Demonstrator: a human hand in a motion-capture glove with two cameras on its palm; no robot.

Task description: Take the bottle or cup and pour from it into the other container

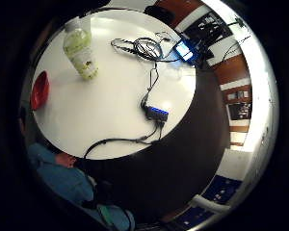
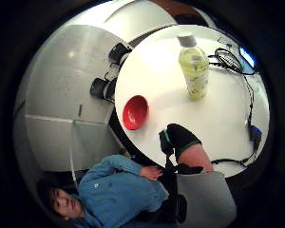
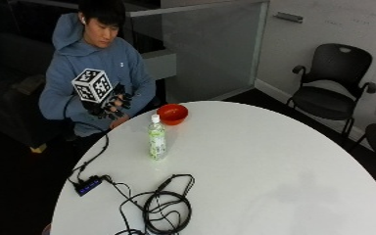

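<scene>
A clear bottle (image 3: pixel 156 139) with a white cap and a green label stands upright on the round white table (image 3: pixel 260 161). A little behind it, near the person's edge, sits an empty red bowl (image 3: pixel 172 113). My gloved right hand (image 3: pixel 113 105) hangs in the air over the table's edge, to the left of the bowl and apart from both things, its fingers loosely spread and holding nothing. Both palm views look down from a distance on the bottle (image 1: pixel 81 48) (image 2: pixel 194 71) and the bowl (image 1: pixel 40 90) (image 2: pixel 135 112).
A coil of black cable (image 3: pixel 167 205) and a small blue hub (image 3: pixel 88 186) lie on the table's near left part. The person's bare hand (image 3: pixel 118 120) rests at the table edge. Two black chairs (image 3: pixel 331 83) stand at the right.
</scene>
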